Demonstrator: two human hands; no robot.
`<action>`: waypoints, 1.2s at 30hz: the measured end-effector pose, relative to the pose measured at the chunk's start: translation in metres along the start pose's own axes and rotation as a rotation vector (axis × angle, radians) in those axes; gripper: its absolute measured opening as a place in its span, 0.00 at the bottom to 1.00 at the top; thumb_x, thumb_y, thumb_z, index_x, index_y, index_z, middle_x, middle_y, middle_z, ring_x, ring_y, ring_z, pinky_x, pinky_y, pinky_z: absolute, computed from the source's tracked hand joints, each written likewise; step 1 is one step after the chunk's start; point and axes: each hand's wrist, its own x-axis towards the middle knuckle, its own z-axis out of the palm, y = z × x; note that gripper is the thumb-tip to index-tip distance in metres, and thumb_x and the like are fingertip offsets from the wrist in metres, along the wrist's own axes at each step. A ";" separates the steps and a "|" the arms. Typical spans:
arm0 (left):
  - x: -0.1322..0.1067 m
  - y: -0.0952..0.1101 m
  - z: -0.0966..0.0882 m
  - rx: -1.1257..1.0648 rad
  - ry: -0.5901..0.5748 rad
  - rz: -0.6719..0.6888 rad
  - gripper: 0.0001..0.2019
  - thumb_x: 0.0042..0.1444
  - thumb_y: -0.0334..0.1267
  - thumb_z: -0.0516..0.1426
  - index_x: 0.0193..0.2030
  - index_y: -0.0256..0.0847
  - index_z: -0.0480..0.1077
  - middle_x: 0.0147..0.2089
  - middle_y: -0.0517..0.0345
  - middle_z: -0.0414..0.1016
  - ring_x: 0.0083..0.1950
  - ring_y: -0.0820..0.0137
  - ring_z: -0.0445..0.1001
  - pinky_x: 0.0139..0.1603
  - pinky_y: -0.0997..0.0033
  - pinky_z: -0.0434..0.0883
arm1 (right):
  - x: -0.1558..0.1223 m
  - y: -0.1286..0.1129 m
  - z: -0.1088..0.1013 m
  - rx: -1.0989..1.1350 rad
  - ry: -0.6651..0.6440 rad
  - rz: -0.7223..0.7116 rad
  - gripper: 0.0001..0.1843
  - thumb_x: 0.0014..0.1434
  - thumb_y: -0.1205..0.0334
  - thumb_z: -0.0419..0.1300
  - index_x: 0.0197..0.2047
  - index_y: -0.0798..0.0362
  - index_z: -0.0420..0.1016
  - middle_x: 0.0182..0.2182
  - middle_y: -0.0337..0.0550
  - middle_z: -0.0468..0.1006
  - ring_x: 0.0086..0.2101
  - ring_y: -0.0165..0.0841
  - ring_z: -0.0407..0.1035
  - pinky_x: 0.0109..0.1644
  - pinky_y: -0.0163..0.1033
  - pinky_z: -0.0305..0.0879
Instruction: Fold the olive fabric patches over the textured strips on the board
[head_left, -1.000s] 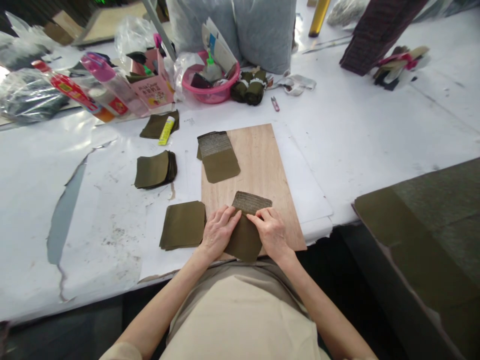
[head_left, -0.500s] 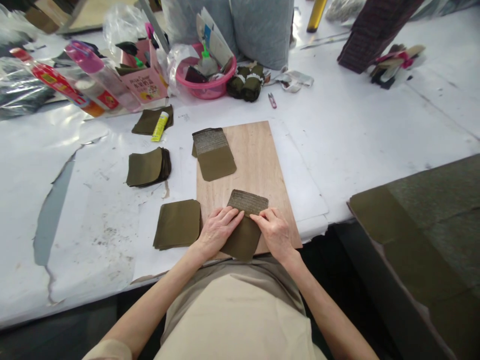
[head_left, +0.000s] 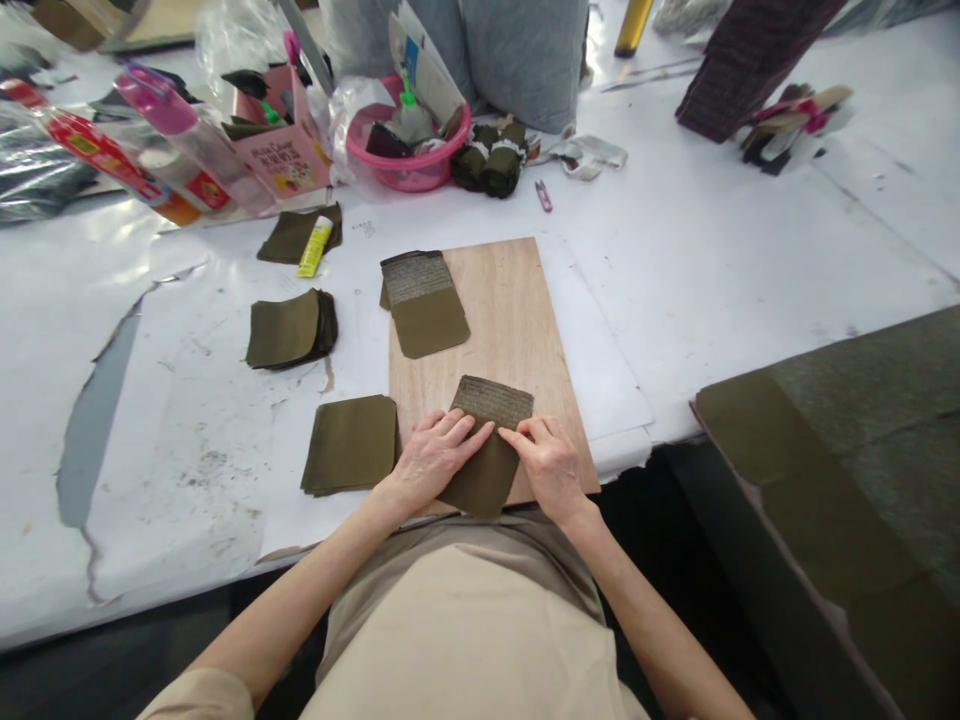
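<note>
An olive fabric piece (head_left: 486, 440) with a grey ribbed top band lies on a wooden board (head_left: 517, 310) at the table's near edge. My left hand (head_left: 433, 458) rests on its left side, fingers stretched flat across the cloth. On its right side, my right hand (head_left: 549, 462) presses the fabric with fingers bent, fingertips meeting those of the left near the band. A second, similar piece (head_left: 424, 302) lies farther up the board. A stack of olive squares (head_left: 351, 457) sits just left of my left hand.
Another olive stack (head_left: 289, 330) and a yellow glue tube (head_left: 313, 246) lie at left. A pink basin (head_left: 409, 150), pink box (head_left: 279, 158), plastic bags and grey cushions crowd the back. Small snips (head_left: 543, 194) lie behind the board. A large olive sheet (head_left: 847, 450) is at right.
My hands stay on the fabric piece; the fingertips have shifted slightly along the band's lower edge. The camera view has drifted a little.
</note>
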 end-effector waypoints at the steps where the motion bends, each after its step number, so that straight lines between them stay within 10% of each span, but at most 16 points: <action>1: 0.001 0.000 0.000 -0.001 0.003 0.002 0.22 0.65 0.31 0.50 0.66 0.40 0.58 0.54 0.48 0.68 0.58 0.62 0.65 0.59 0.60 0.63 | 0.000 0.000 -0.001 0.006 0.007 0.003 0.13 0.65 0.66 0.56 0.50 0.47 0.77 0.37 0.42 0.73 0.41 0.34 0.63 0.46 0.37 0.63; 36: 0.018 0.012 -0.003 -0.016 -0.060 0.083 0.22 0.65 0.34 0.51 0.65 0.45 0.58 0.50 0.48 0.67 0.57 0.58 0.62 0.53 0.58 0.62 | -0.017 0.010 -0.012 0.056 -0.003 0.040 0.16 0.65 0.67 0.54 0.53 0.46 0.76 0.39 0.45 0.74 0.43 0.35 0.64 0.46 0.38 0.66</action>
